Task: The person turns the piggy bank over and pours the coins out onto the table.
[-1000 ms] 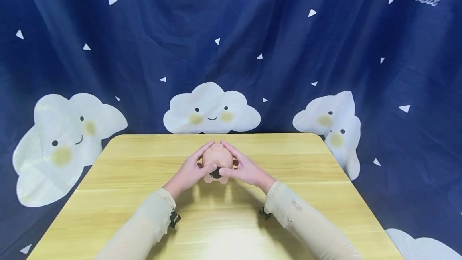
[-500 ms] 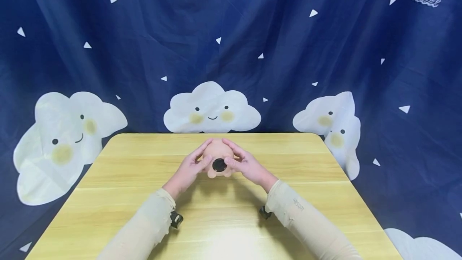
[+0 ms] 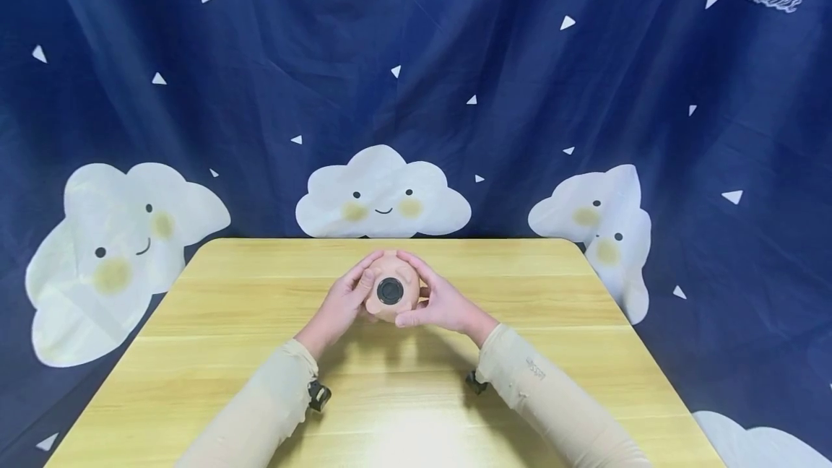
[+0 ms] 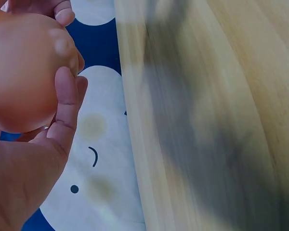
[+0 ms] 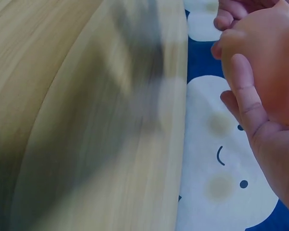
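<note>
Piggy bank [image 3: 391, 289], peach, gripped by both hands, left hand [image 3: 342, 305] at 9 o'clock, right hand [image 3: 442, 303] at 3; lifted off surface [image 3: 227, 323], black plug [image 3: 390, 290] facing up, not yet removed.

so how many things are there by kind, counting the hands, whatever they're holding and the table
hands: 2, left hand and right hand, both holding the toy
pink round toy with a black plug: 1
wooden table: 1
total: 4
</note>
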The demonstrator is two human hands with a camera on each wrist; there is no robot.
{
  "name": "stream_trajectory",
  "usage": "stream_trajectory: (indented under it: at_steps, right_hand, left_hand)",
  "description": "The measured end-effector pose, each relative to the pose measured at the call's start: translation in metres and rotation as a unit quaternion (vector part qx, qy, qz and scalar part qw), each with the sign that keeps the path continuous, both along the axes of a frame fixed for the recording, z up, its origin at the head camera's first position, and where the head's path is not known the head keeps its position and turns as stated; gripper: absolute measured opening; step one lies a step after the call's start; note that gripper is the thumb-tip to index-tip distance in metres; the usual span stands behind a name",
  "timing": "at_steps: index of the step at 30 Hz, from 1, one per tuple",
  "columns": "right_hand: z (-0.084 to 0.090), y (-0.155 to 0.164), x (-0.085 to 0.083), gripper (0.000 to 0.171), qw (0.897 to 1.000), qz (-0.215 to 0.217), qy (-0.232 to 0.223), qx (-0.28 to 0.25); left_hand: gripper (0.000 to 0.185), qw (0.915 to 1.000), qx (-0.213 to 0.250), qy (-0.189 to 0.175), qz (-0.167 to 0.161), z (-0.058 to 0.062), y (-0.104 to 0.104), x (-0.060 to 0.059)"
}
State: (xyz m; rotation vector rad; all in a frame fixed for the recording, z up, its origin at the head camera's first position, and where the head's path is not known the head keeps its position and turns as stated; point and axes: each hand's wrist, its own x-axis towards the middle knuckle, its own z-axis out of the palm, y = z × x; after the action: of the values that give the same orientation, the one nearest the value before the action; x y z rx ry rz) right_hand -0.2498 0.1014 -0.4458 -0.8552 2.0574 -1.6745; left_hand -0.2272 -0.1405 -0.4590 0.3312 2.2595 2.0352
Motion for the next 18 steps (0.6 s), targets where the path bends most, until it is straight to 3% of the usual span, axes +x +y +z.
stream_trajectory:
  at_steps: [3, 8, 10, 14, 18]
  right_hand:
    - [-0.0023, 0.0005, -0.0006, 0.103, 1.0, -0.005, 0.001, 0.005]
    - [-0.0048, 0.0017, -0.0006, 0.09, 1.0, 0.0, -0.01, -0.013]
    - [-0.0053, 0.0021, -0.0001, 0.088, 1.0, 0.005, -0.017, -0.025]
    - [-0.0072, 0.0016, 0.0007, 0.086, 0.999, 0.01, -0.023, -0.036]
    - [-0.0083, 0.0001, 0.0012, 0.082, 0.999, 0.002, -0.015, -0.032]
  left_hand:
    - [0.057, 0.9997, -0.004, -0.003, -0.025, -0.0002, -0.003, 0.0005]
    - [0.102, 0.9975, -0.007, 0.009, -0.07, -0.0008, -0.0078, 0.003]
    - [0.11, 0.9968, -0.011, 0.013, -0.078, -0.0013, -0.0081, 0.0035]
    - [0.105, 0.9976, -0.016, 0.014, -0.066, -0.0012, -0.0068, 0.0042]
    - [0.101, 0.9983, 0.012, 0.005, -0.056, -0.002, -0.0061, 0.0039]
